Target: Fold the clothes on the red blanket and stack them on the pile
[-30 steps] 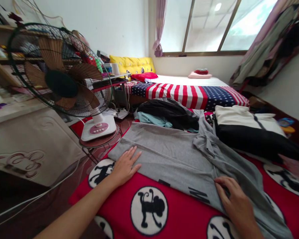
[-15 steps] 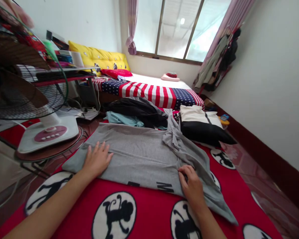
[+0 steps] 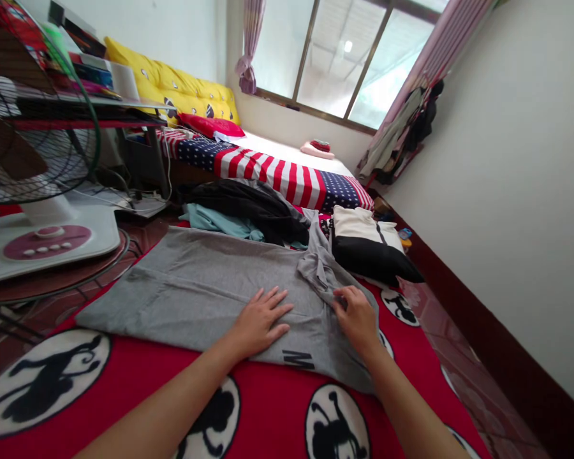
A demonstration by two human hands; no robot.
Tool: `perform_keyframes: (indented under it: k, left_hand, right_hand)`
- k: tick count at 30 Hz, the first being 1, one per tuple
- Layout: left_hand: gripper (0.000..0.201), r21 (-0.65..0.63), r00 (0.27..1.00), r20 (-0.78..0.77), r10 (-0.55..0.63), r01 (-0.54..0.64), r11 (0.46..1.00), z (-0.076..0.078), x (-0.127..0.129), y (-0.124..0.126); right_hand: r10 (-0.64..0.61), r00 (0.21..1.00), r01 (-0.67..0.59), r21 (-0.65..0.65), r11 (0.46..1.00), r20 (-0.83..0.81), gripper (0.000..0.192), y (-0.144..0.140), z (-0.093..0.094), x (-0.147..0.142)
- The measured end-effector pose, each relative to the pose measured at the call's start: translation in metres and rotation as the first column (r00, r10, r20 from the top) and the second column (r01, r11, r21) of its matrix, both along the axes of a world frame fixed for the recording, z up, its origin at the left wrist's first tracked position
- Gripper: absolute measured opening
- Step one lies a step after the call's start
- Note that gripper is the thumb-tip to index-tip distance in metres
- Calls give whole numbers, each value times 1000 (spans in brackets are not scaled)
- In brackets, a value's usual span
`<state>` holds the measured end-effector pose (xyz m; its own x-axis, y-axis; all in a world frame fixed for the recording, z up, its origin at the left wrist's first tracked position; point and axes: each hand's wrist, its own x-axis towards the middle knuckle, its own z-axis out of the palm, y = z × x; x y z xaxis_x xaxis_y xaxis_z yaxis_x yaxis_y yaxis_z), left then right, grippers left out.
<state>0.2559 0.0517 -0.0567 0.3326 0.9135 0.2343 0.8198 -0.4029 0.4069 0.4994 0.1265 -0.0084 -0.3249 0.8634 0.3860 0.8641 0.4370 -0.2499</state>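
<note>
A grey T-shirt (image 3: pixel 196 274) lies folded over lengthwise on a red blanket (image 3: pixel 263 408) with black-and-white monkey circles. Dark print, including a letter M, shows along its near edge. My left hand (image 3: pixel 261 322) rests flat on the shirt right of its middle, fingers spread. At the shirt's right end, close to the bunched cloth, my right hand (image 3: pixel 356 319) has its fingers curled in a pinch on the grey fabric. My right forearm covers part of the shirt's near right corner.
Beyond the shirt lies a heap of black and light-blue clothes (image 3: pixel 224 220). A folded white-and-black garment (image 3: pixel 368 245) sits at the far right. On the left, a fan (image 3: pixel 48 236) stands on a round stool. Farther back is a bed with a stars-and-stripes cover (image 3: pixel 268 172).
My left hand has slid right along the shirt from its left end. My right hand has moved farther from me, and the grey corner sticking out at lower right no longer shows. The view has shifted.
</note>
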Motion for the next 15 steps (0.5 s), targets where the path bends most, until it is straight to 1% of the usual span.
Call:
perform_keyframes:
  k: [1,5,6,7,8,9,10,11,12,13,14,15]
  left_hand:
    - [47,1,1000,11,0,0,1000,0,-2,0]
    - [46,13,996,89,10,-11,1000,-1,-5,0]
    - [46,17,991,133,17,-19,1000,-1,-6,0]
    - [45,20,980,196,27,-32,999,-2,-6,1]
    - [45,20,959,281,43,-51,998,-3,-7,1]
    - [45,18,922,381,64,-77,997,-4,-8,1]
    - [46,11,869,488,86,-105,994,-5,-9,2]
    - [48,-3,800,591,107,-130,992,-5,-10,2]
    - [50,-23,720,683,125,-149,989,-5,-10,3]
    - [53,-48,636,759,138,-157,986,-5,-11,3]
    - [55,-74,553,820,148,-153,985,-3,-11,2]
    - [58,-103,467,870,157,-139,985,-2,-12,2]
  right_hand:
    - [-21,1000,21,-15,1000,-22,19,8,1,-6]
    - [-168,978,155,-109,982,-123,59,38,1,-42]
    - [-205,969,186,-137,973,-139,63,45,1,-50]
    - [-231,961,205,-169,964,-149,62,53,3,-57]
    - [-249,956,216,-201,956,-157,56,60,5,-62]
    - [-261,951,221,-227,949,-164,46,66,9,-65]
    - [-267,948,222,-241,945,-173,36,70,13,-68]
    - [-268,945,221,-240,945,-187,28,72,19,-70]
    - [-265,942,218,-226,949,-207,25,71,25,-71]
    - [-260,938,214,-207,955,-230,27,66,32,-74]
    - [-228,937,183,-186,965,-264,30,58,39,-76]
    - [-152,940,104,-167,980,-306,33,47,44,-79]
